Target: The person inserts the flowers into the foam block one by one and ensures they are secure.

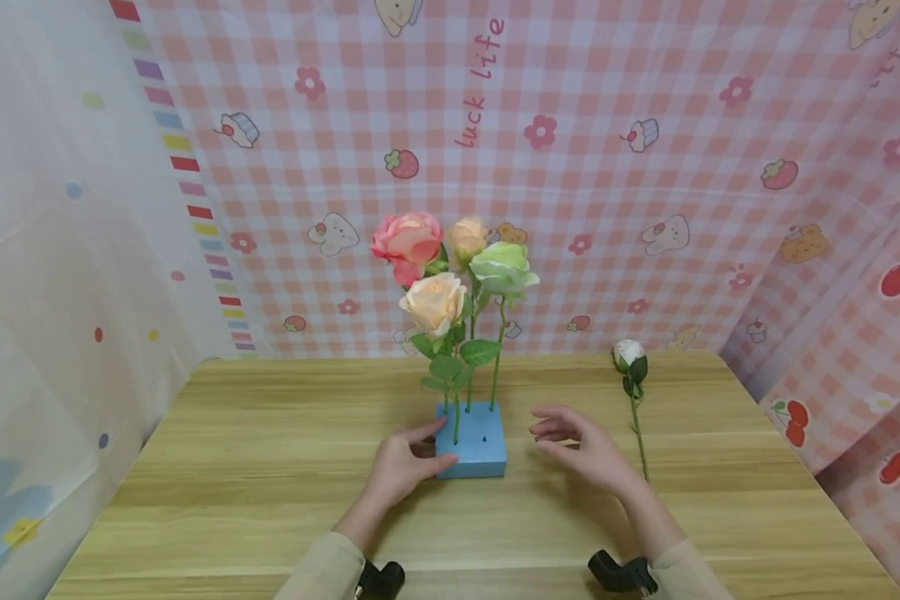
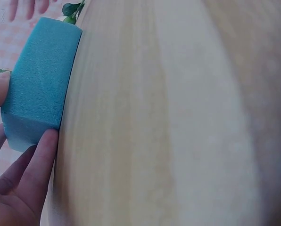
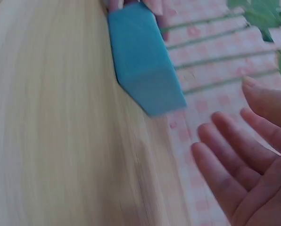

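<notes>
A blue foam block (image 1: 482, 454) sits on the table with several artificial roses upright in it. These are a coral-pink rose (image 1: 408, 242), a cream rose (image 1: 435, 304) in front, a peach rose (image 1: 467, 237) behind, and a pale green rose (image 1: 504, 268). My left hand (image 1: 405, 462) holds the block's left end, thumb at the top front edge and fingers along the side. To the block's right, my right hand (image 1: 581, 446) hovers apart from it, fingers loosely bent around nothing. In the right wrist view, a gap separates those fingers from the block (image 3: 143, 56).
One white rose (image 1: 628, 352) lies on the table's right side, its stem running toward my right forearm, which hides the lower end. A small dark hole (image 1: 484, 439) shows in the block's top. Behind the wooden table (image 1: 270, 467) hangs a pink checked curtain (image 1: 585, 192).
</notes>
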